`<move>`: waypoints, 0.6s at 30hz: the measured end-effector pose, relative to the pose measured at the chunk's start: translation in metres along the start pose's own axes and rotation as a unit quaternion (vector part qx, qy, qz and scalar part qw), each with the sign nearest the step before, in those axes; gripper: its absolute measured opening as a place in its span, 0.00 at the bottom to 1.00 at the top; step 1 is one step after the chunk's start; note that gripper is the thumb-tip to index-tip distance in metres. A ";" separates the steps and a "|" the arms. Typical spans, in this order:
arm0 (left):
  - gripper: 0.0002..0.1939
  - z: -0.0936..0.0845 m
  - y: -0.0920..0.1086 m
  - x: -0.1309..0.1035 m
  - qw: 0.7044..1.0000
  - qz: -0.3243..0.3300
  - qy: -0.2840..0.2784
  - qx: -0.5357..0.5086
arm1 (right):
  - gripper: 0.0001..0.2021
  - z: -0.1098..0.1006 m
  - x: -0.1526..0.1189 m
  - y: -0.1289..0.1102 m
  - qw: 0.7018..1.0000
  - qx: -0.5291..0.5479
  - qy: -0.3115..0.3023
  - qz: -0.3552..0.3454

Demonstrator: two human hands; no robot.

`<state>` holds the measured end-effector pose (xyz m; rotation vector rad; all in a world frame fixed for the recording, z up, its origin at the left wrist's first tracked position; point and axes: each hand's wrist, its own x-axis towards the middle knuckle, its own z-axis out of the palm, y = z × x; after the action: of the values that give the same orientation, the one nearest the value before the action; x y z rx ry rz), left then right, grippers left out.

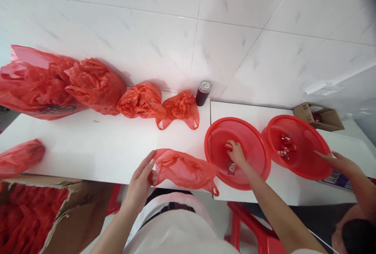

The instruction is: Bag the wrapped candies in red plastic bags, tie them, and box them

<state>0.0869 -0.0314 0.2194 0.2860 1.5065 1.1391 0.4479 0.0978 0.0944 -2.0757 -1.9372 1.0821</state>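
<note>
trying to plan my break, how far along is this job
Probably done: the bunched red bags by the wall, though their contents are hidden. In hand: the left hand holds a flimsy bag; the right hand grips a small red item in the nearer basket. Apparently left: a brown packet there and small packets in the farther basket.

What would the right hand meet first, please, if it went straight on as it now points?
The right hand would probably meet the left wall of the red basket; its floor could come first: depth is unclear.
</note>
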 end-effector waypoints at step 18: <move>0.40 -0.006 0.005 0.011 0.997 0.019 -0.034 0.061 | 0.20 0.029 -0.053 -0.141 0.959 0.216 -0.060 -0.174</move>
<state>0.0762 -0.0233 0.2157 0.4341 1.5178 1.0575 0.3185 0.0643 0.1691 -1.4121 -1.8126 1.4124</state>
